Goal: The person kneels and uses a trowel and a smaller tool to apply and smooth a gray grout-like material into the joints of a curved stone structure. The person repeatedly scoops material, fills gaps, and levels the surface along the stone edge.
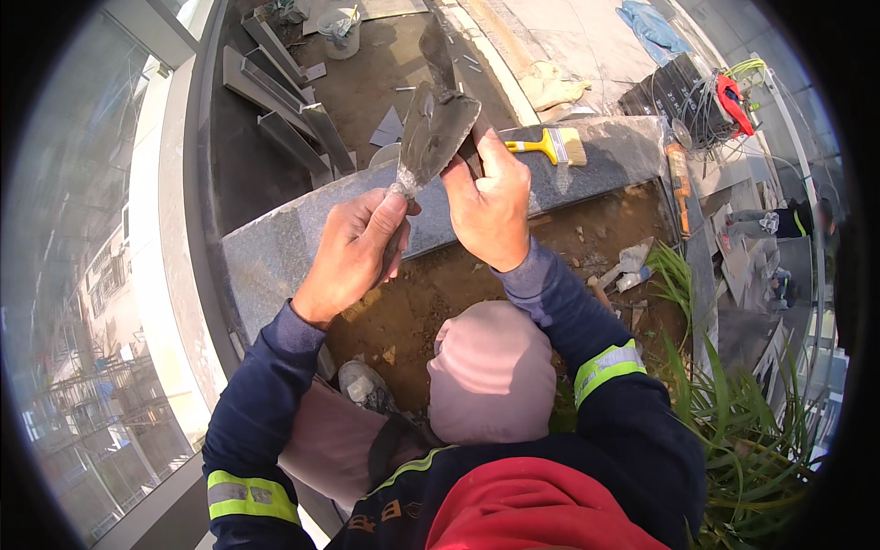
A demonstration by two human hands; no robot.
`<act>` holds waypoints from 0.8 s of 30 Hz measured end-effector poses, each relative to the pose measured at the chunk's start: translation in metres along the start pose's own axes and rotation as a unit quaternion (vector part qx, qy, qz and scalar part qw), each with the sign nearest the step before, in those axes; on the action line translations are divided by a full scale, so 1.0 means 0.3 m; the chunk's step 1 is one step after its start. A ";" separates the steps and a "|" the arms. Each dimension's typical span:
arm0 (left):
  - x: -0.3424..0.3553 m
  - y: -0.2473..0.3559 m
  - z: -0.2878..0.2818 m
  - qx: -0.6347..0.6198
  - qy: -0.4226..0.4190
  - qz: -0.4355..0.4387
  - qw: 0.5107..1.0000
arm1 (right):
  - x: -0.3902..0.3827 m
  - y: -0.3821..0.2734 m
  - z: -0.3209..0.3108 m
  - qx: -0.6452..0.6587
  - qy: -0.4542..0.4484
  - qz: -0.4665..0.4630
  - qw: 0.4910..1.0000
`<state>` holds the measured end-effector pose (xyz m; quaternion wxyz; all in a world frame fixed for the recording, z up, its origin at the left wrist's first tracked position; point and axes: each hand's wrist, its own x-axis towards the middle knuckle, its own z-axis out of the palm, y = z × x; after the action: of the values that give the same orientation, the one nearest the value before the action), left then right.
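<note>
My left hand (362, 243) is closed around the handle of a metal trowel (431, 128), whose grimy blade points upward over a grey speckled stone ledge (284, 211). My right hand (490, 202) grips the blade's right edge, its fingertips partly hidden behind the metal. A dark shape shows beyond the blade's tip; I cannot make out what it is. A paintbrush (564, 147) with a yellow handle and pale bristles lies on the ledge just right of my right hand.
An orange tool (678, 188) lies at the ledge's right end. Tools (632, 270) sit in the dirt bed beside leafy plants (752, 440). Beyond are leaning slabs (270, 87), a bucket (339, 41) and cables (710, 110). Glazing runs along the left; another person (784, 222) is at far right.
</note>
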<state>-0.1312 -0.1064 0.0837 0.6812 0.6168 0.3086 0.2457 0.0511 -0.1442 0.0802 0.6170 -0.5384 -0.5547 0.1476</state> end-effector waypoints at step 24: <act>0.071 0.002 -0.003 -0.016 0.047 -0.040 0.998 | -0.160 0.109 -0.046 -0.012 -0.065 0.000 0.998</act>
<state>-0.1171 -0.0904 0.0816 0.6847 0.5811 0.3605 0.2520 0.0597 -0.1763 0.0306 0.5731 -0.5349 -0.5957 0.1752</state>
